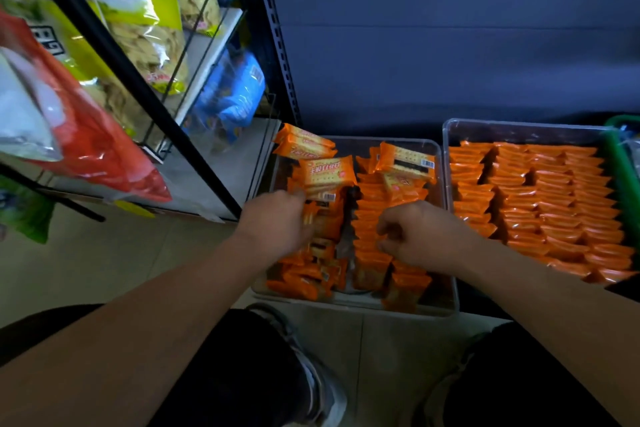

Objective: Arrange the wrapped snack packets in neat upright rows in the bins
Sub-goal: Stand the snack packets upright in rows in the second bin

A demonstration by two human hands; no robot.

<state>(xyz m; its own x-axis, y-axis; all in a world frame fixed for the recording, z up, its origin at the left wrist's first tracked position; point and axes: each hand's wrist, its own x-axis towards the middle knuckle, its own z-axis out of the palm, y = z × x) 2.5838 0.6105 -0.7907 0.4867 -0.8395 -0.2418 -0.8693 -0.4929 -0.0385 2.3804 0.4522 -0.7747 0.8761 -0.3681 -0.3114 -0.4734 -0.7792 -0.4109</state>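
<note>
— Packets (pixel 327 172), glossy orange foil, flat rectangles with crimped ends: where are they?
— Mostly in the clear plastic bin (pixel 440 308) under both your hands, some lying loose at its far end. Your left hand (pixel 277 218) curls round a few upright ones in the left row. Your right hand (pixel 422 234) is curled over the middle row; whether it pinches one, I cannot tell.

Dim indoor light, soft overall; glare on hanging bags (pixel 86 121), wide-angle bend at edges, dark lower corners.
</note>
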